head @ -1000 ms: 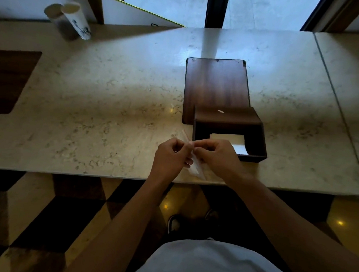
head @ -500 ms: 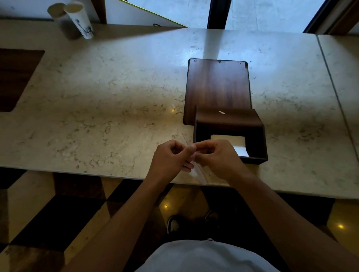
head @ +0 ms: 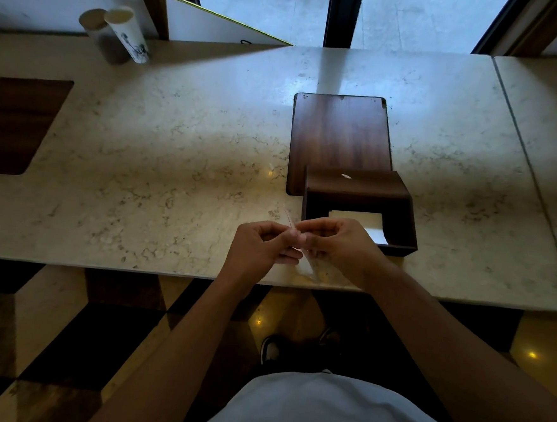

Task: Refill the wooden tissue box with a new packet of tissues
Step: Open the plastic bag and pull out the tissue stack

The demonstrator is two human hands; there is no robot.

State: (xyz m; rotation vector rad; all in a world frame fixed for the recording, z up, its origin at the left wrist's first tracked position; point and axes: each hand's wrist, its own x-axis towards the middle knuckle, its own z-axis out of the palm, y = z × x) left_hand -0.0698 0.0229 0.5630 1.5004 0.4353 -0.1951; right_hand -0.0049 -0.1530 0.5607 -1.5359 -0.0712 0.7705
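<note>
Only the head view here, looking down at a marble counter (head: 175,157).

The wooden tissue box (head: 359,210) sits open near the front edge, and its flat wooden lid (head: 340,136) lies on the counter just behind it, touching or slightly tucked under the box's back edge. Inside the box there's a white stack of tissues (head: 365,222), partly hidden by the right hand.

Both hands are bunched together just in front of the box's left corner. The left hand (head: 261,246) and right hand (head: 337,244) each have their fingers curled in, pinching a thin clear plastic wrapper (head: 306,262) between them. It's nearly see-through, so its edges are hard to make out, but it looks empty and crumpled.

Two paper cups (head: 118,35) stand way off at the far left, not involved.

So progress-wise: the tissues look like they're already in the box, and the person seems to be dealing with the leftover wrapper. What's left, as a guess, is ditching the wrapper and putting the lid back on. Can't tell whether a tissue needs pulling through a slot.
</note>
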